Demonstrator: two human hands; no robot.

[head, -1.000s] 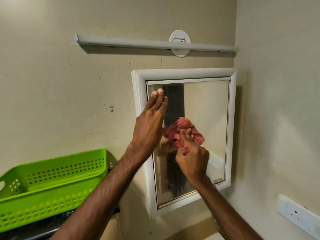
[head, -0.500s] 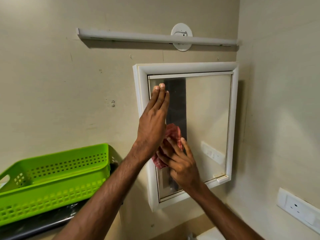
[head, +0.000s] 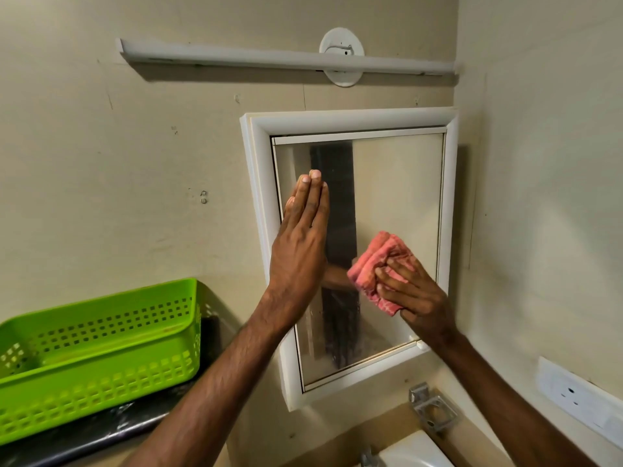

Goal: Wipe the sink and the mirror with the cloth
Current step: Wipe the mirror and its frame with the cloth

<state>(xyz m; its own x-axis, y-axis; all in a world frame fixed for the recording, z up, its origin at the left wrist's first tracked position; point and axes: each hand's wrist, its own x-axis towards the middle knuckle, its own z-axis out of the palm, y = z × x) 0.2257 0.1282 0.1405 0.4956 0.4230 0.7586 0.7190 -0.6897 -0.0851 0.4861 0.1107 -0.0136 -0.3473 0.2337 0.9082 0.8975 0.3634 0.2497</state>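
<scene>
Cloth (head: 372, 262), pink and bunched, gripped by right hand (head: 418, 298) against streaky mirror (head: 397, 183); left hand (head: 300, 251) lies flat.

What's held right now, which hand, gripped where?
Right hand grips the bunched pink cloth by its lower right part, pressed to the mirror. Left hand holds nothing; straight fingers rest flat at the mirror's left edge.
</scene>
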